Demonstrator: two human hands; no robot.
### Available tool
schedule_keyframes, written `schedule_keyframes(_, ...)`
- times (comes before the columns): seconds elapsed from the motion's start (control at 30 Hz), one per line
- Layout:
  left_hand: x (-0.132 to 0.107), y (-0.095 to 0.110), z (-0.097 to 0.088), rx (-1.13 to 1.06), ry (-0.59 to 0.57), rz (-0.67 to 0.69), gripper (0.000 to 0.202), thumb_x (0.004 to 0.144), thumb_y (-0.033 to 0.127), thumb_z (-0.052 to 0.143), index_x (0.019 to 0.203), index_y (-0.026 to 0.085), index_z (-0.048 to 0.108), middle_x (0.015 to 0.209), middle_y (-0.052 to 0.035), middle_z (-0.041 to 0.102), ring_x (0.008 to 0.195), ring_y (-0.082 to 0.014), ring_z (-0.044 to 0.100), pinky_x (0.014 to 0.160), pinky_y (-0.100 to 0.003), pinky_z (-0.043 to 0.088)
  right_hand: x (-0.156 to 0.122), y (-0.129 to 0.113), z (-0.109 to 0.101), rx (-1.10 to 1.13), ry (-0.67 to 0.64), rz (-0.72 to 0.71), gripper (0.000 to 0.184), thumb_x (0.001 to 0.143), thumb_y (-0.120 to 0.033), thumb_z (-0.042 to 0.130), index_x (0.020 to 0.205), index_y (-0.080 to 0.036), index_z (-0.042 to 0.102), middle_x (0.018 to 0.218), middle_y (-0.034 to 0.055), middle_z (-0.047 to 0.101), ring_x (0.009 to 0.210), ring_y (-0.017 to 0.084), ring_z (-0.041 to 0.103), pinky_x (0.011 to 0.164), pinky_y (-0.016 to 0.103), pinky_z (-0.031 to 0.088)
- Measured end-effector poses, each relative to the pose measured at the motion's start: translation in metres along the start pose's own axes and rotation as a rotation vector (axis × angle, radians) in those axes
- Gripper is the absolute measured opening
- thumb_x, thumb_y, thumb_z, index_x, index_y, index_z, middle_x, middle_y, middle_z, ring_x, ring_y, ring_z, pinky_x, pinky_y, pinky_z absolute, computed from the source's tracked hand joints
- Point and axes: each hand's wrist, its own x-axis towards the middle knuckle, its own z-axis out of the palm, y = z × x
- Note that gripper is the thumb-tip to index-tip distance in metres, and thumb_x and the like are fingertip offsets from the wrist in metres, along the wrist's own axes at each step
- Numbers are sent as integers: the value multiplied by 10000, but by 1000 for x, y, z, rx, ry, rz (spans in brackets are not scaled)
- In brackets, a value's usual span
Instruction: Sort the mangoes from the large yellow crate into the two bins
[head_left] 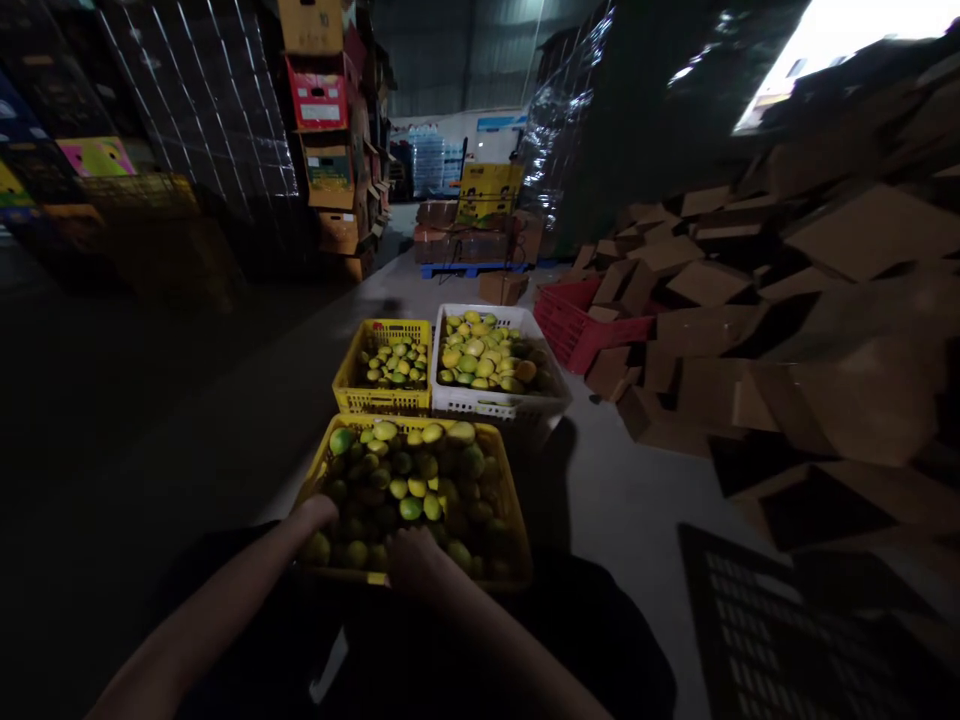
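Note:
A large yellow plastic crate (516,520) full of green and yellow lemons (417,487) stands right before me, between my knees. My left hand (319,512) reaches over the crate's left side, close to the fruit; its fingers are hidden in shadow. Low over the near rim, my right hand (412,556) is curled with its knuckles up among the nearest lemons. Whatever it holds, if anything, is hidden. Just beyond are a smaller yellow crate (382,402) with fewer lemons and a white crate (491,403) heaped with yellower ones.
To the right lies a big heap of cardboard boxes (697,340), with a red crate (574,325) at its edge. A dark slatted crate (757,620) sits at lower right. Stacked cartons (328,170) rise at the back left. Behind, a blue pallet (472,269) bears boxes.

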Motion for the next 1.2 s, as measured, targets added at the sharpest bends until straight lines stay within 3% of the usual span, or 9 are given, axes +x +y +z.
schedule_keyframes(0.13, 8, -14, 20, -27, 25, -174, 328, 883, 331, 548, 1153, 145, 559, 1168, -89, 577, 1017, -199, 581, 863, -419, 500, 7, 4, 2, -5, -16, 30, 260, 791, -187, 559, 1012, -105, 670, 1009, 200, 700, 971, 294, 668, 779, 398, 516)
schedule_keyframes(0.37, 2, -38, 48, -155, 36, -340, 325, 888, 337, 538, 1174, 183, 554, 1197, -89, 563, 1023, -198, 576, 859, -401, 503, 6, 11, -1, -19, -70, 28, 292, 820, -224, 535, 1058, -100, 649, 1012, 207, 693, 976, 299, 666, 768, 391, 517)
schedule_keyframes(0.5, -2, -48, 53, -207, 64, -372, 345, 884, 340, 544, 1185, 169, 545, 1195, -92, 563, 1025, -204, 577, 856, -412, 504, 4, 15, -5, -16, -81, 24, 274, 854, -217, 486, 1048, -107, 646, 1060, 203, 674, 1001, 286, 653, 798, 380, 505)
schedule_keyframes(0.7, 3, -59, 42, -266, 129, -389, 336, 889, 339, 537, 1180, 172, 549, 1199, -96, 562, 1019, -199, 577, 857, -405, 505, 8, 17, -7, 21, -93, 35, 292, 845, -211, 503, 1091, -105, 619, 1100, 198, 658, 1025, 305, 635, 825, 400, 485)
schedule_keyframes(0.93, 1, -53, 31, -309, 172, -349, 350, 889, 345, 535, 1184, 158, 544, 1190, -87, 564, 1012, -207, 581, 850, -417, 507, 12, 19, -11, 84, -108, 63, 330, 826, -240, 543, 1126, -110, 598, 1124, 202, 648, 1038, 329, 627, 845, 420, 475)
schedule_keyframes(1.07, 1, -39, 7, -315, 183, -291, 319, 751, 336, 697, 985, 123, 655, 1048, -108, 644, 1067, -269, 563, 898, -399, 467, 19, 26, -13, 165, -73, 74, 345, 819, -239, 553, 1134, -104, 586, 1101, 212, 653, 1046, 340, 622, 849, 439, 481)
schedule_keyframes(1.13, 0, -24, -10, -329, 211, -235, 335, 663, 375, 752, 891, 136, 692, 970, -90, 678, 1083, -296, 555, 905, -354, 458, 24, 30, -14, 218, -15, 67, 471, 850, -293, 527, 1268, -82, 474, 1209, 220, 596, 1136, 316, 575, 910, 419, 464)
schedule_keyframes(1.2, -5, -5, -26, -462, 217, -147, 386, 727, 483, 664, 925, 154, 697, 924, -71, 695, 999, -260, 602, 847, -313, 488, 29, 32, -16, 418, 117, 75, 649, 844, -373, 550, 1370, -72, 317, 1349, 228, 477, 1231, 283, 501, 984, 388, 427)
